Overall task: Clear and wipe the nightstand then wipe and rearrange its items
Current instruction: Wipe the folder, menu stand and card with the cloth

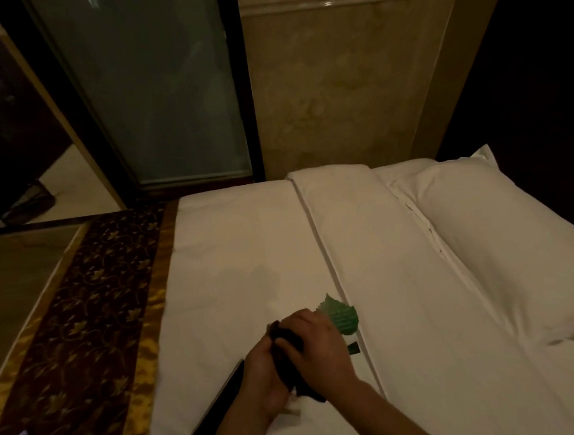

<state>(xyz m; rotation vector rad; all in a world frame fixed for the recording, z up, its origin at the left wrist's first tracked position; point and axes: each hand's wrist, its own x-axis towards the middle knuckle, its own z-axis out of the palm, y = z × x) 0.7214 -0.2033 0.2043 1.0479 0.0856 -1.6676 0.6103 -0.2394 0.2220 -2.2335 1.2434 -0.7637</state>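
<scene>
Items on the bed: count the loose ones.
3. A green leaf-shaped card beside the right hand, a small dark piece near that wrist, a long dark flat item beside the left hand. Both hands hold a dark cloth and may hide more.

We can read nothing: the green leaf-shaped card (340, 316) carries pale lines of print, too blurred to make out.

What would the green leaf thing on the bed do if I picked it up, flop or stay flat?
The green leaf card probably stays fairly stiff: its edges look crisp and it lies flat on the white duvet. It looks thin, so likely very light. Being flat, it shouldn't roll, though it may slide.
</scene>
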